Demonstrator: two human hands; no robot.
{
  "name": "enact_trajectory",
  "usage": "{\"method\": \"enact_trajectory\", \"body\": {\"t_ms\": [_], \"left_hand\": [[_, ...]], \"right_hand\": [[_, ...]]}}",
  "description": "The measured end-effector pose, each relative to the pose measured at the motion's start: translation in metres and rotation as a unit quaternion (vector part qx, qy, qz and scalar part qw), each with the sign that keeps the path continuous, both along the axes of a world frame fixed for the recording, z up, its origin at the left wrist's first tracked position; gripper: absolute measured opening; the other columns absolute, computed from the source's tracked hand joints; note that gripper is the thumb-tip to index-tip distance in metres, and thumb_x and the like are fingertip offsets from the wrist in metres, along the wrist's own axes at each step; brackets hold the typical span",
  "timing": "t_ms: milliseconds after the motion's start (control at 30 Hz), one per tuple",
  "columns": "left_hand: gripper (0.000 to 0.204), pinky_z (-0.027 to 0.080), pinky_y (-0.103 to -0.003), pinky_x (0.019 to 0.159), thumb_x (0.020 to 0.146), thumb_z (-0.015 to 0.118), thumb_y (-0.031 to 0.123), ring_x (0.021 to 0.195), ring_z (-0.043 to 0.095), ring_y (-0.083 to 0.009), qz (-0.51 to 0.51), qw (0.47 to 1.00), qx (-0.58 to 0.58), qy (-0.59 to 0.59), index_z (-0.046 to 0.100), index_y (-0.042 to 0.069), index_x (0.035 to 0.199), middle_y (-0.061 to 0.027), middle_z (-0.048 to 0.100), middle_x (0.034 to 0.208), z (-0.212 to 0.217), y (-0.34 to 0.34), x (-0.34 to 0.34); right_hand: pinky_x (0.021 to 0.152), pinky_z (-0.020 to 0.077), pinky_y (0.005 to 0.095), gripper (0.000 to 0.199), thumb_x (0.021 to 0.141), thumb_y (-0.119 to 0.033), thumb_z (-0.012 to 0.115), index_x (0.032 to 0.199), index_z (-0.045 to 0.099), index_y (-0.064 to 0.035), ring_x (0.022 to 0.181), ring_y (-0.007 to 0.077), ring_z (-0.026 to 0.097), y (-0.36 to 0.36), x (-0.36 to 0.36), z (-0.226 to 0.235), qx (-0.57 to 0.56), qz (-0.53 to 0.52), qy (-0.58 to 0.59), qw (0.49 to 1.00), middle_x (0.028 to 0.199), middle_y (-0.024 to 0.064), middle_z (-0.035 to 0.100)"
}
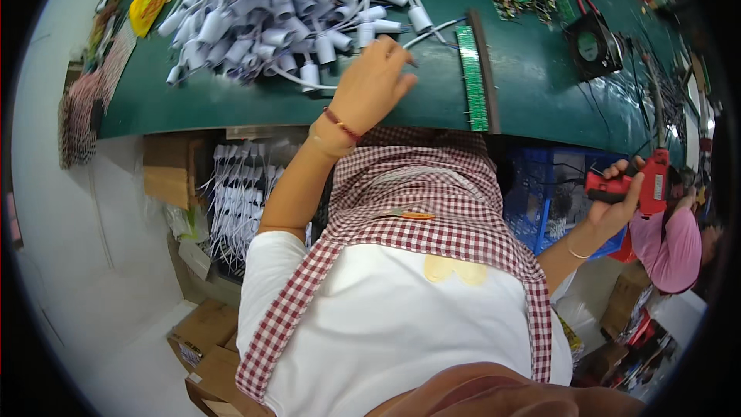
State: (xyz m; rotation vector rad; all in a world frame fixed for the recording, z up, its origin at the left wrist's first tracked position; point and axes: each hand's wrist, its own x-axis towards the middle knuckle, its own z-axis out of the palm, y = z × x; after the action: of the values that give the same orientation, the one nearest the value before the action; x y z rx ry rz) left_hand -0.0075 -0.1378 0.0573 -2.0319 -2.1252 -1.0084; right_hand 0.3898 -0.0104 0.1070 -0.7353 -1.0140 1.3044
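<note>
left hand [370,85]: fingers [401,46] loosely curled, partly spread, tips touching a white cable [432,31] at the near right edge of the pile of white cylindrical parts [278,8]; cannot tell if anything is pinched. pile lies far left on the green counter [216,108]. just right of the hand, a green strip of circuit boards [471,77] runs near to far. right hand [617,201]: fingers wrapped around a red power screwdriver [641,181], held low at right, off the counter, over a blue crate [556,185]. black fan [593,46] far right.
</note>
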Motion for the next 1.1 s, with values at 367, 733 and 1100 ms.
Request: {"method": "enact_trajectory", "body": {"t_ms": [367,733,1100], "left_hand": [[0.023,0.044,-0.037,0.052,0.08,0.057,0.007,0.053,0.057,-0.0304,0.127,0.98,-0.112,-0.103,0.047,0.004,0.1,-0.0128,0.054,0.055,-0.013,0.053,-0.001],[0.032,0.048,-0.03,0.058,0.089,0.051,0.008,0.072,0.058,-0.0263,0.162,0.975,-0.072,-0.135,0.053,0.0,0.12,-0.0127,0.057,0.088,-0.031,0.048,0.017],[0.032,0.046,-0.037,0.076,0.074,0.067,0.013,0.084,0.057,-0.0238,-0.087,0.982,-0.146,0.082,0.057,0.011,0.105,-0.0047,0.056,0.091,-0.013,0.07,0.005]], "right_hand": [[0.061,0.0466,0.0297,0.028,0.094,-0.015,0.051,0.117,0.046,0.0,0.071,0.0178,0.055,-0.008,-0.035,-0.024,-0.063,0.052,-0.051,0.995,0.084,0.0137,0.057],[0.057,0.0499,0.0303,0.028,0.09,-0.011,0.053,0.112,0.048,0.0046,0.063,0.0187,0.058,0.016,-0.085,-0.026,-0.104,0.095,-0.062,0.988,0.079,0.0165,0.06],[0.059,0.0471,0.0284,0.033,0.091,-0.019,0.055,0.117,0.046,0.0014,0.065,0.017,0.054,0.02,-0.092,-0.025,-0.123,0.115,-0.105,0.98,0.081,0.014,0.057]]}}
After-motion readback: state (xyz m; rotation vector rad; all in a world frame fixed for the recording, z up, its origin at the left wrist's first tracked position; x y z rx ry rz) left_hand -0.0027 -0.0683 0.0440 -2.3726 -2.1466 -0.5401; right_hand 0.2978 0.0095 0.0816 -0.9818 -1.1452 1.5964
